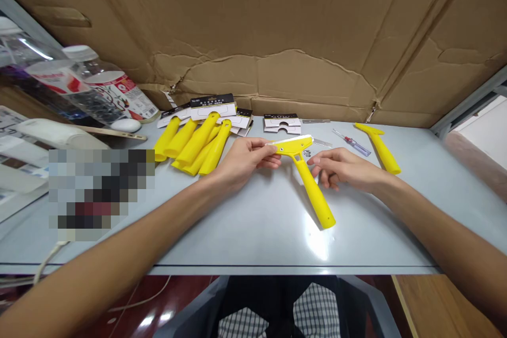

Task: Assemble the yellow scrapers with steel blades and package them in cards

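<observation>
My left hand (251,161) pinches the left end of the head of a yellow scraper (315,193), whose handle slants down to the right. A pale metal strip runs along the top of its head. Just right of the scraper's neck is my right hand (338,167), its fingers curled; whether they hold something small is hidden. Small metal screws (306,153) lie between the neck and my right fingertips. Behind them is a thin blade (321,142). A screwdriver (352,142) with a clear handle lies beyond my right hand.
Several yellow handles (198,145) are piled at the left on printed cards (213,106). More cards (282,123) lie at the back. Another yellow scraper (382,150) rests at the right. Bottles (119,90) stand back left, before cardboard (253,21).
</observation>
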Motion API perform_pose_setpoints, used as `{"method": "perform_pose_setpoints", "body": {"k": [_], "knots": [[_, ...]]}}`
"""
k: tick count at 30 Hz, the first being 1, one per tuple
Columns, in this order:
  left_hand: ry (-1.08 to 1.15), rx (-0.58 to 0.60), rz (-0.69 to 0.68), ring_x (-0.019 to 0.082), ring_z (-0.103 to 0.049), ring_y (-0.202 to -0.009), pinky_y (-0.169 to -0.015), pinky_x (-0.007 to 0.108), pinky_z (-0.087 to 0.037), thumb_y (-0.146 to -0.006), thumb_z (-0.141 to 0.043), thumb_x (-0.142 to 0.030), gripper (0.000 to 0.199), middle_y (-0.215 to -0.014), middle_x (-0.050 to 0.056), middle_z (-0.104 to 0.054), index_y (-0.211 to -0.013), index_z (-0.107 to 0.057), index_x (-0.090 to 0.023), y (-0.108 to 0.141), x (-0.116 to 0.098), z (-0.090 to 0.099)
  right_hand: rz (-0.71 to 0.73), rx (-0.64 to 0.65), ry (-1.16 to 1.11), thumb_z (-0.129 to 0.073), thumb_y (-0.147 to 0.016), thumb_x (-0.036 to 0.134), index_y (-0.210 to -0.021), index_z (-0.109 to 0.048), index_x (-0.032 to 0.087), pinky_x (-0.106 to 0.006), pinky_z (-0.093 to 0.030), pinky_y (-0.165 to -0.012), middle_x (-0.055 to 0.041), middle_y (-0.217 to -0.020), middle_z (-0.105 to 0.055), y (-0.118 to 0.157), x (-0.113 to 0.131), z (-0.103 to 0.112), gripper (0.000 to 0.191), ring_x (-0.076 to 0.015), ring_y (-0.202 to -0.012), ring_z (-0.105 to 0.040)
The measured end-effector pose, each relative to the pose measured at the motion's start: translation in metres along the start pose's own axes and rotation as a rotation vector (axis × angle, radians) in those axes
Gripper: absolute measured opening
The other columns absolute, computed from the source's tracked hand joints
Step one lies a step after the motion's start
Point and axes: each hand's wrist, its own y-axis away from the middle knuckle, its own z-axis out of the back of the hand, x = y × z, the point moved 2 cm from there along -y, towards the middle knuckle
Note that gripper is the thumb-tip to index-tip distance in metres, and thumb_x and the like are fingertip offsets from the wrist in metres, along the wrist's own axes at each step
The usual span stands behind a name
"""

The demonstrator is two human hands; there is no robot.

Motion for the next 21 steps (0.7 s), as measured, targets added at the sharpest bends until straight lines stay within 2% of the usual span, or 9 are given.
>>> {"method": "perform_pose_setpoints", "body": {"k": [4, 6, 10, 15, 21], "knots": [[0.015, 0.016, 0.012, 0.015, -0.074, -0.068, -0.076, 0.028, -0.066, -0.092, -0.078, -0.019, 0.013, -0.081, 0.011, -0.081, -0.081, -0.079, -0.012, 0.0, 0.003, -0.001, -0.02, 0.156, -0.018, -0.084, -0.09, 0.05, -0.101, -0.08, 0.018, -0.023, -0.043, -0.044, 0.0009, -0.067, -0.065, 0.004, 0.001, -0.012, 0.034, -0.0114, -0.056, -0.058], [0.031, 0.038, 0.015, 0.015, -0.075, -0.071, -0.076, 0.028, -0.066, -0.092, -0.08, -0.021, 0.014, -0.083, 0.012, -0.081, -0.083, -0.079, -0.011, 0.0, 0.007, -0.001, -0.034, 0.19, -0.029, -0.086, -0.088, 0.048, -0.095, -0.079, 0.018, -0.023, -0.043, -0.045, 0.0031, -0.062, -0.061, 0.006, 0.001, -0.018, 0.031, -0.0106, -0.053, -0.055], [0.073, 0.06, 0.04, 0.015, -0.076, -0.073, -0.077, 0.027, -0.065, -0.095, -0.079, -0.024, 0.015, -0.087, 0.013, -0.082, -0.088, -0.08, -0.01, -0.002, 0.013, 0.0, -0.025, 0.197, -0.06, -0.086, -0.087, 0.045, -0.084, -0.075, 0.019, -0.024, -0.046, -0.046, 0.0022, -0.064, -0.062, 0.006, 0.002, -0.024, 0.028, -0.0109, -0.054, -0.054], [0.149, 0.069, 0.055, 0.014, -0.076, -0.075, -0.077, 0.025, -0.065, -0.099, -0.076, -0.025, 0.017, -0.09, 0.014, -0.082, -0.097, -0.082, -0.009, -0.003, 0.013, -0.002, 0.0, 0.176, -0.062, -0.084, -0.09, 0.046, -0.089, -0.076, 0.019, -0.025, -0.051, -0.05, 0.0, -0.069, -0.065, 0.005, -0.003, -0.023, 0.028, -0.0128, -0.06, -0.058], [0.163, 0.077, 0.101, 0.013, -0.076, -0.074, -0.077, 0.026, -0.065, -0.1, -0.075, -0.026, 0.017, -0.099, 0.015, -0.082, -0.098, -0.077, -0.01, 0.001, 0.014, -0.006, 0.017, 0.146, -0.094, -0.087, -0.088, 0.045, -0.091, -0.076, 0.018, -0.027, -0.057, -0.054, -0.0024, -0.076, -0.07, 0.002, -0.008, -0.022, 0.03, -0.0151, -0.066, -0.066]]}}
